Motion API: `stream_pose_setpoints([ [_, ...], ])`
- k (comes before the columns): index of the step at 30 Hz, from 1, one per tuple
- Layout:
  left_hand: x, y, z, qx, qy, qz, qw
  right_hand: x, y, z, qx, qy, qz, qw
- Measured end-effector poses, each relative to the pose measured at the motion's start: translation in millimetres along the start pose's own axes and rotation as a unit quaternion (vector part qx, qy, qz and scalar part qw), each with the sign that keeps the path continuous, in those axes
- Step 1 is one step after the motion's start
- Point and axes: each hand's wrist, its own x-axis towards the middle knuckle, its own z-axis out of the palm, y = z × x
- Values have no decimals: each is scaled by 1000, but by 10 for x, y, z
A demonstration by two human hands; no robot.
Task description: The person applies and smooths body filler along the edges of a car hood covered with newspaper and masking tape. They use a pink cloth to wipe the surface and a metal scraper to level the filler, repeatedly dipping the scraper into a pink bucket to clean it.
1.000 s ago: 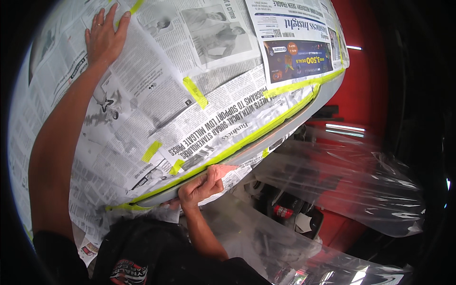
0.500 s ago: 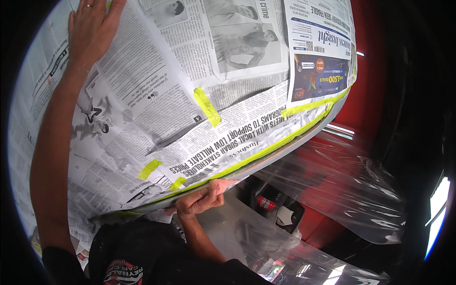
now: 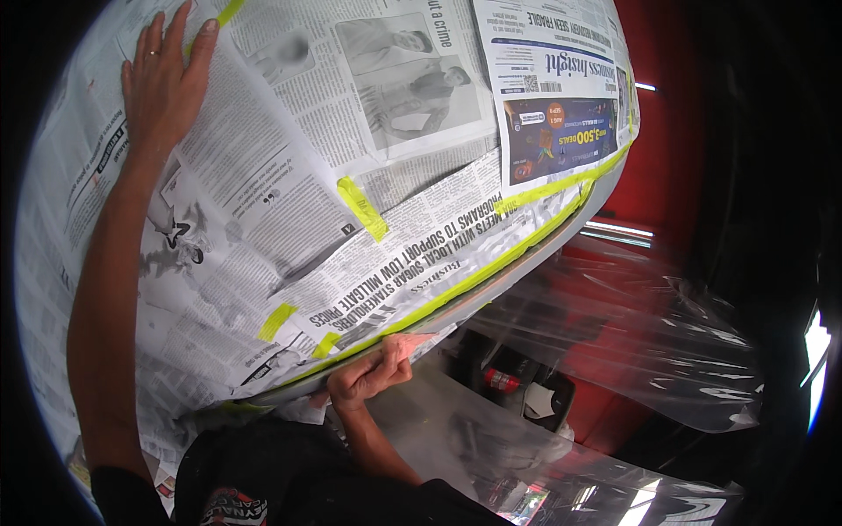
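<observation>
My left hand lies flat with fingers spread on the newspaper that covers a large curved panel. At the panel's near lower edge, my right hand is closed around a pinkish sheet that looks like sandpaper. Part of the sheet shows above the fingers, close against the bare grey edge strip. Yellow masking tape runs along the paper's border just above that strip. Shorter pieces of yellow tape join the newspaper sheets. The underside of the edge is hidden.
Clear plastic sheeting hangs over a red surface on the right. Below the edge, a black bin-like container holds a red can-like item and a pale scrap. More plastic sheeting spreads at the lower right.
The view has shifted slightly, so the newspapered panel appears a little further left and more of my left fingers shows. My right hand stays at the edge with the pinkish sheet.
</observation>
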Motion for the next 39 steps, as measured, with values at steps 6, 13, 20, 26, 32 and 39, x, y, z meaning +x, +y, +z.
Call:
stream_pose_setpoints([
  [6, 33, 61, -84, 4, -27, -27, 999, 50, -60, -9, 4, 1, 0, 1000],
  [13, 29, 80, -118, 7, -42, -36, 998, 7, -37, -6, -13, 13, -4, 1000],
  [20, 52, 126, -174, 33, -74, -51, 995, 12, -45, -10, 3, 17, 6, 1000],
  [26, 78, 151, -211, 28, -77, -54, 995, 12, -26, -23, 12, 15, 8, 1000],
  [32, 75, 126, -191, 28, -72, -50, 996, 23, -35, -12, 20, 23, 16, 999],
  [39, 116, 156, -255, -3, -82, -61, 995, 7, -27, -23, 20, 9, 10, 1000],
])
